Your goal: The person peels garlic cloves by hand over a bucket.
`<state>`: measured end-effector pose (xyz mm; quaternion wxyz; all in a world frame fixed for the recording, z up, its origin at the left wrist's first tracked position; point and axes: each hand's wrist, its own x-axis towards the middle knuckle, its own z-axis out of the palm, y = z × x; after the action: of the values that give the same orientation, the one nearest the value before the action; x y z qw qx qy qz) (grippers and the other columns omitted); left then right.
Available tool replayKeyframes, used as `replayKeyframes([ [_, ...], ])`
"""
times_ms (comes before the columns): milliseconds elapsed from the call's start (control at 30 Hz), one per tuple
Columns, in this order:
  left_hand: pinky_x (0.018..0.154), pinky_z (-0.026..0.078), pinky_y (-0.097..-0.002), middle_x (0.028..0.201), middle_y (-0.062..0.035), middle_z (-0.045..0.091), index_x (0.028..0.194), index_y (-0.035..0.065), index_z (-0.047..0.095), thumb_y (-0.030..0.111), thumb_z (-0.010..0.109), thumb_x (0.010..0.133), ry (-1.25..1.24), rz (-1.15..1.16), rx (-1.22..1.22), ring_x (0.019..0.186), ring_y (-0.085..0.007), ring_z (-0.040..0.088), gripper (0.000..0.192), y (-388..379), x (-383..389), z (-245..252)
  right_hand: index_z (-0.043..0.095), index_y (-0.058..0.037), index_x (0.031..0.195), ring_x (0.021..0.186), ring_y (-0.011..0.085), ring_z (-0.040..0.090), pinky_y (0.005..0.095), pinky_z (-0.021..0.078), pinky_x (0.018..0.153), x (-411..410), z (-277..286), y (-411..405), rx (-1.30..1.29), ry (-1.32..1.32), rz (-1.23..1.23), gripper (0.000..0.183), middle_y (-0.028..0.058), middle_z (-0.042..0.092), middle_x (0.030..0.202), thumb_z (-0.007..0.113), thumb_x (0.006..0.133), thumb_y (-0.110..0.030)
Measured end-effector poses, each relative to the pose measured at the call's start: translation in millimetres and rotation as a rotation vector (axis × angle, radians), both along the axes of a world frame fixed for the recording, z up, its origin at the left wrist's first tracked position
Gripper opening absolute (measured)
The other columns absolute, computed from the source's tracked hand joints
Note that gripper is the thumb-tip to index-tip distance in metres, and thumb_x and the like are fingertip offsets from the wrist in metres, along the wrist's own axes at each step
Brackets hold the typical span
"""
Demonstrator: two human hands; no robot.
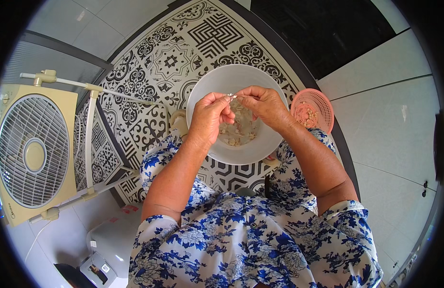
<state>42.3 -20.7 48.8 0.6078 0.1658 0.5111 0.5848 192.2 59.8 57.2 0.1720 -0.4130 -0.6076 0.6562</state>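
A large white round tub (251, 73) stands on the floor between the knees. In its bottom are many small pale pieces (234, 131), too small to name surely. Over the tub, my left hand (215, 108) pinches a small whitish piece (231, 96) between thumb and forefinger. My right hand (263, 104) grips the same piece from the other side, its fingertips nearly meeting those of the left. Right of the tub, a pink plastic colander (329, 108) holds several small pale pieces (310, 117).
A cream box fan (35, 154) on a pale tube frame (89, 140) stands at the left. Patterned black-and-white flooring (171, 61) surrounds the tub. Pale cabinet fronts (387, 118) line the right side. A grey-white appliance (114, 237) is at the lower left.
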Motion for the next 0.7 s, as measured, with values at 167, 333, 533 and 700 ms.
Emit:
replayKeyframes([
  [167, 0.049, 0.045, -0.0241, 0.063, -0.0017, 0.053, 0.086, 0.0008, 0.057, 0.014, 0.059, 0.084, 0.237, -0.077, -0.08, 0.053, -0.0114, 0.054, 0.014, 1, -1, 1, 0.066, -0.003, 0.094, 0.065, 0.0086, 0.056, 0.0249, 0.0485, 0.06, -1, -12, -2, 0.244, 0.002, -0.006, 0.017, 0.0034, 0.064, 0.076, 0.063, 0.084, -0.016],
  [333, 0.047, 0.044, -0.0238, 0.062, -0.0026, 0.054, 0.085, 0.0003, 0.057, 0.012, 0.059, 0.081, 0.296, -0.106, -0.11, 0.051, -0.0111, 0.053, 0.013, 0, -2, 0, 0.066, -0.0054, 0.089, 0.07, 0.0209, 0.062, 0.0295, 0.0494, 0.065, 1, -14, -3, 0.646, -0.066, 0.105, 0.011, 0.009, 0.064, 0.08, 0.063, 0.08, -0.011],
  [533, 0.045, 0.043, -0.0236, 0.06, -0.0033, 0.054, 0.078, 0.0003, 0.058, 0.012, 0.059, 0.078, 0.432, -0.229, -0.177, 0.049, -0.0108, 0.051, 0.012, -1, -8, 5, 0.065, -0.0069, 0.083, 0.072, 0.0242, 0.062, 0.0321, 0.0497, 0.065, 6, -12, -5, 0.783, -0.081, 0.242, 0.007, 0.007, 0.063, 0.079, 0.062, 0.077, -0.011],
  [700, 0.042, 0.042, -0.0238, 0.059, -0.0037, 0.053, 0.074, 0.0004, 0.058, 0.012, 0.058, 0.076, 0.515, -0.364, -0.233, 0.047, -0.0102, 0.05, 0.012, -1, -14, 5, 0.063, -0.0078, 0.082, 0.073, 0.025, 0.061, 0.0336, 0.0498, 0.065, 8, -18, -8, 0.868, -0.078, 0.312, 0.007, 0.0063, 0.062, 0.079, 0.062, 0.077, -0.013],
])
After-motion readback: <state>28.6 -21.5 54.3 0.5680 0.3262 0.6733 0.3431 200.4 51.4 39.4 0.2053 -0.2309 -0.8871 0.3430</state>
